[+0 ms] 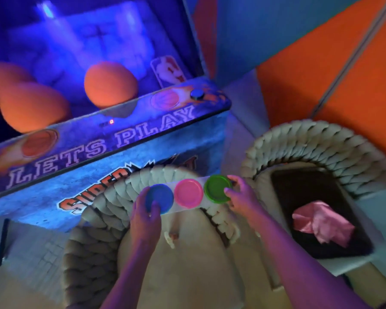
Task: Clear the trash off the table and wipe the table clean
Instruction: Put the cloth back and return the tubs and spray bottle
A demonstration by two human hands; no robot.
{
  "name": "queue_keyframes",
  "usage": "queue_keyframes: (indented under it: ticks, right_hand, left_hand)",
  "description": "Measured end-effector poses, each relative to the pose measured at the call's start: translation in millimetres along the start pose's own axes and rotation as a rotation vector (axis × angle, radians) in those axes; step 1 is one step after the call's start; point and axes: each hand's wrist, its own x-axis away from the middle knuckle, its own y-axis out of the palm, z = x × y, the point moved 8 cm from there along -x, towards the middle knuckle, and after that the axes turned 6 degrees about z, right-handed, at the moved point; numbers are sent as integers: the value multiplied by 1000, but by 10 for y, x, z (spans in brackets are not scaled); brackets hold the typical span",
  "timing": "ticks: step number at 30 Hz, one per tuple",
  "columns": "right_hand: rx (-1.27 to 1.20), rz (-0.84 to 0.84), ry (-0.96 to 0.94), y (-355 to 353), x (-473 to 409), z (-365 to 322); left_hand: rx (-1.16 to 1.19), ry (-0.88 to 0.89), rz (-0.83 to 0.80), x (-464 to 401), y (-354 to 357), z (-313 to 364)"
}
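Three round lids sit in a row on the pack (188, 194) you hold between your hands: a blue lid (159, 198), a pink lid (188, 193) and a green lid (217, 188), each a smooth plastic disc with a raised rim, set just beside one another on a pale strip. Your left hand (145, 216) grips the blue end, thumb curled over the lid's near edge; your right hand (240, 197) grips the green end, fingers wrapped round its rim. The pack hangs over the back rim of a chair (112, 210) whose edge is a thick, chunky braid of pale rope curving round a smooth cream seat. A second chair (310, 139) of the same braid stands to your right, and in it lies a dark, flat rectangular tray (303, 190) with a raised rim. In the tray lies one crumpled pink wrapper (322, 223), shiny and creased. Beyond the chairs stands a blue-lit game cabinet (112, 139) lettered LETS PLAY, its trough holding round orange balls (110, 84) with a matte surface. The wall (321, 63) to the right is orange and blue.
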Motion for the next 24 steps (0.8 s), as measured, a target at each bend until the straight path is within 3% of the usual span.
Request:
queue_keyframes:
  ticks: [6, 14, 24]
  right_hand:
    - [-187, 54, 1, -1052, 223, -81]
    - [-337, 170, -7, -2837, 791, 303]
    - [-406, 453, 19, -4602, 1309, 1053]
  left_hand:
    - [42, 172, -32, 509, 193, 922]
    - [53, 341, -159, 1567, 852, 1949]
    - [57, 491, -435, 2728, 1949, 2915]
